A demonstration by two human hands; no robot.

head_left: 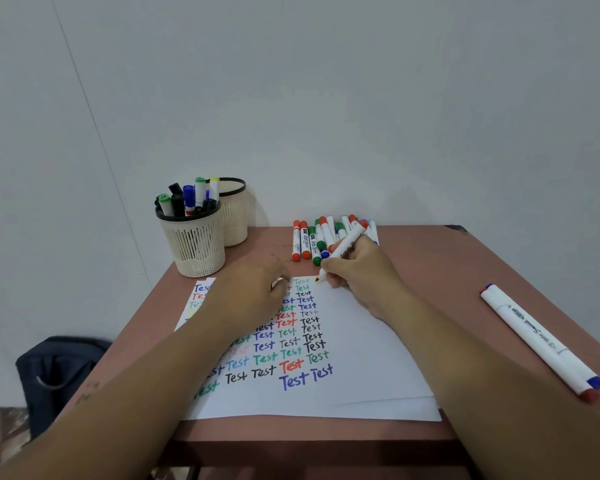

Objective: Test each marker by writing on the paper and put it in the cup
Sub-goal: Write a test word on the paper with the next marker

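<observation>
Not much else around: a brownish-pink table (447, 271) pushed against a plain white wall (326, 98). A dark bag (59, 368) sits on the floor off the table's left edge, with a patch of patterned floor (0, 431) beside it.

A plain pale grey wall (326, 98) fills the upper view, with a thin seam (94, 133) running slantwise down its left part. The reddish-brown bench (447, 271) stands against it. Left of the bench a dark bag (56, 372) sits on a mottled floor (0, 431). Light is soft and even.
</observation>
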